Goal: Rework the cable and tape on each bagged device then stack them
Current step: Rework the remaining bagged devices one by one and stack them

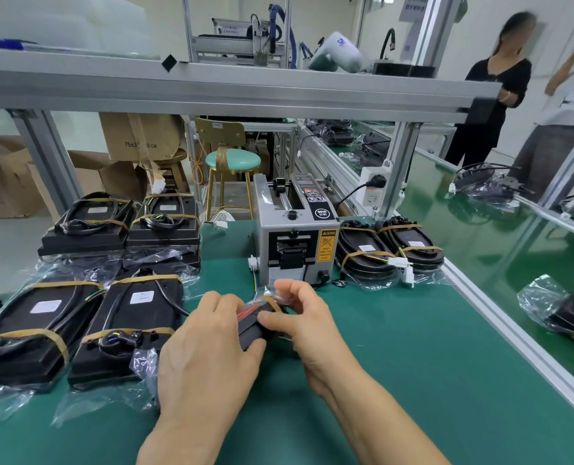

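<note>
We see open green worktop (396, 380) to the near right. Bagged devices (87, 317) crowd the left edge, a grey tape dispenser (295, 236) blocks the far middle, more bagged devices (389, 253) sit far right, and an aluminium rail (513, 340) bounds the right side.

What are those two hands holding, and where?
A small black device: left hand grips its near end, right hand pinches its taped far end.

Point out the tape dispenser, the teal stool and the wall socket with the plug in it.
tape dispenser (295, 243): head view, on its grey front housing.
teal stool (233, 161): head view, on the round seat cushion.
wall socket (374, 187): head view, on the white faceplate below the black plug.
</note>
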Available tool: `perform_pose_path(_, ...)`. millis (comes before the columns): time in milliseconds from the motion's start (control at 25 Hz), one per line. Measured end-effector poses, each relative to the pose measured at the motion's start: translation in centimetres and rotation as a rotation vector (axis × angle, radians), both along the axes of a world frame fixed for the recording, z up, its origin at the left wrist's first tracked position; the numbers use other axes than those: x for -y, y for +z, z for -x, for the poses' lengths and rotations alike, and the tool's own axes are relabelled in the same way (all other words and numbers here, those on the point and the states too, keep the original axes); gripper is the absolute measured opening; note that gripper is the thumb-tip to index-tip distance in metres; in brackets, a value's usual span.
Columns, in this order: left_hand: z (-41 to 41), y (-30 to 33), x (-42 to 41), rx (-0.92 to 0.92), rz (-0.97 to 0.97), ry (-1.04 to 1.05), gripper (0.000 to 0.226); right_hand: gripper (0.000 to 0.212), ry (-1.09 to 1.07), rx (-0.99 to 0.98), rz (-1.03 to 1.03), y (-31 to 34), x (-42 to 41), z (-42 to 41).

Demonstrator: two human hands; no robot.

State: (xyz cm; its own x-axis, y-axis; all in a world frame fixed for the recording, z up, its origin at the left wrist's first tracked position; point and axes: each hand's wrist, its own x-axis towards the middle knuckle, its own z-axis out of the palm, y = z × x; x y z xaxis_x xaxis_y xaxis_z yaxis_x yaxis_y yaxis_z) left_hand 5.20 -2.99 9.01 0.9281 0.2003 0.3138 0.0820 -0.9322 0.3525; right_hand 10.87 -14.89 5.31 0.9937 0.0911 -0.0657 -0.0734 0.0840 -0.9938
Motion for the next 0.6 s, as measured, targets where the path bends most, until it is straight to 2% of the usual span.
perform_pose_path(120,0.0,0.2,-0.4,-0.086,-0.144,-0.05,0.066,0.04,0.024,-0.068,-0.04,-0.3,0.9,-0.3)
perform_pose_path(200,0.1,0.6,-1.1,-0.121,-0.071,-0.049,0.073,0.034,0.035,-0.084,-0.076,-0.8,1.4,0.3)
perform_pose_path(280,0.3,0.9,-2.6,-0.102,0.193,-0.08,0.076,0.043,-0.02,-0.02,-0.103,-0.8,2.6,0.9)
perform_pose_path(360,0.7,1.0,-5.0,0.022,0.611,-0.171,0.072,0.057,-0.132,0.09,-0.105,-0.9,4.6,1.6)
perform_pose_path(440,1.3,1.2,-6.3,0.096,0.921,-0.282,0.077,0.063,-0.186,0.183,-0.104,-1.0,6.5,2.5)
perform_pose_path(560,1.9,0.4,-6.5,0.218,1.328,-0.483,0.082,0.089,0.047,0.214,0.028,-1.3,6.9,4.2)
perform_pose_path(600,1.8,-0.1,-6.4,0.225,1.428,-0.532,0.084,0.091,0.136,0.177,0.01,-1.6,6.5,4.5)
